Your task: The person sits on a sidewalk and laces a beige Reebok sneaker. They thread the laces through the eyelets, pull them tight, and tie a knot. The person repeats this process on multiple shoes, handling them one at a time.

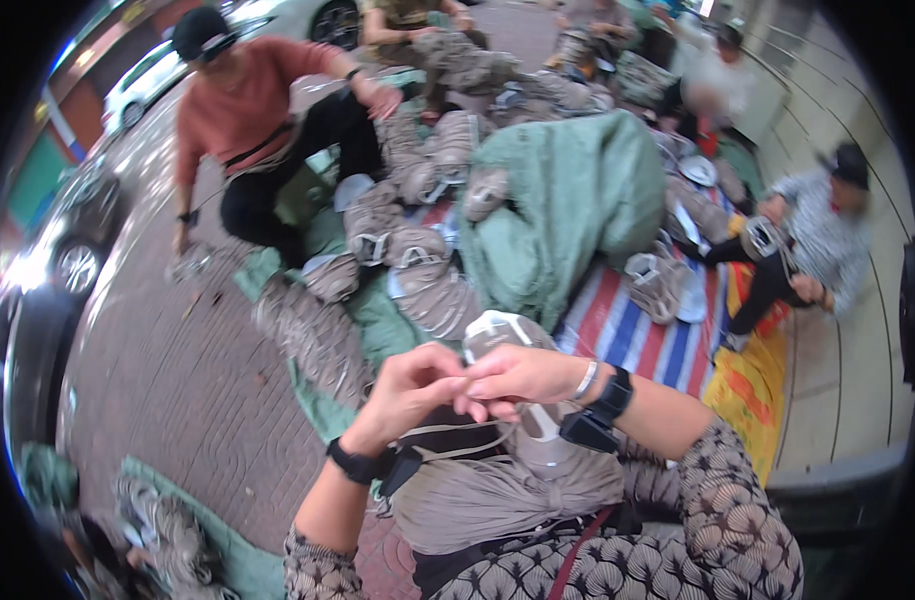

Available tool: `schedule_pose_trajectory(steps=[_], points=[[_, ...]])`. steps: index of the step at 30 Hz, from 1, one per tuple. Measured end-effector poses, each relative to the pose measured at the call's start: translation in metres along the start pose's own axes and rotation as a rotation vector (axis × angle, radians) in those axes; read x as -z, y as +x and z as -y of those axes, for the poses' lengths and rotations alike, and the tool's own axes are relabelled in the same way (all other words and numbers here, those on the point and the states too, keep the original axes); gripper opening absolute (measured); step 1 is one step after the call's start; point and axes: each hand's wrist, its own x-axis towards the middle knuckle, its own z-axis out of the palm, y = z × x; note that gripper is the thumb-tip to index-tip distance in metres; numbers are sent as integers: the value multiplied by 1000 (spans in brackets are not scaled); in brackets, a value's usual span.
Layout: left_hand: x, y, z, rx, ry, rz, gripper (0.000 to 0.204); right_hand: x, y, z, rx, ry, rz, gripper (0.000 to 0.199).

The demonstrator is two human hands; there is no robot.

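My left hand (pixel 413 395) and my right hand (pixel 523 380) meet above my lap, fingertips pinched together. Whatever they hold between them is too small to make out. Right behind and below them a grey-and-white shoe (pixel 548 450) stands on my lap, partly covered by my right hand. A thick bundle of grey-beige laces (pixel 503 505) lies across my lap, gathered near its right end. Thin pale cords (pixel 453 452) run below my hands, over something dark.
A big green sack (pixel 568 200) stands ahead, among heaps of grey shoes (pixel 408 250). A striped sheet (pixel 633 320) and a yellow sack (pixel 753 390) cover ground to the right. Several people sit around; one in a red sweater (pixel 248 110) reaches down at left. Cars stand beyond.
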Motion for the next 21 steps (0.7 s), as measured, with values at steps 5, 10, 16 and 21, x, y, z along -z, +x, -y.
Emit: schedule_pose_trajectory(steps=[5, 10, 16, 21], points=[[2, -7, 3, 12, -177, 55, 4, 0, 7, 3, -38, -17, 3, 24], [2, 7, 0, -21, -12, -163, 16, 13, 15, 21, 45, 124, -184, 17], [31, 9, -5, 74, 48, -408, 27, 72, 53, 103, 415, -222, -547, 16], [54, 20, -28, 59, 3, -426, 33, 86, 108, 246, 617, -528, -681, 20]])
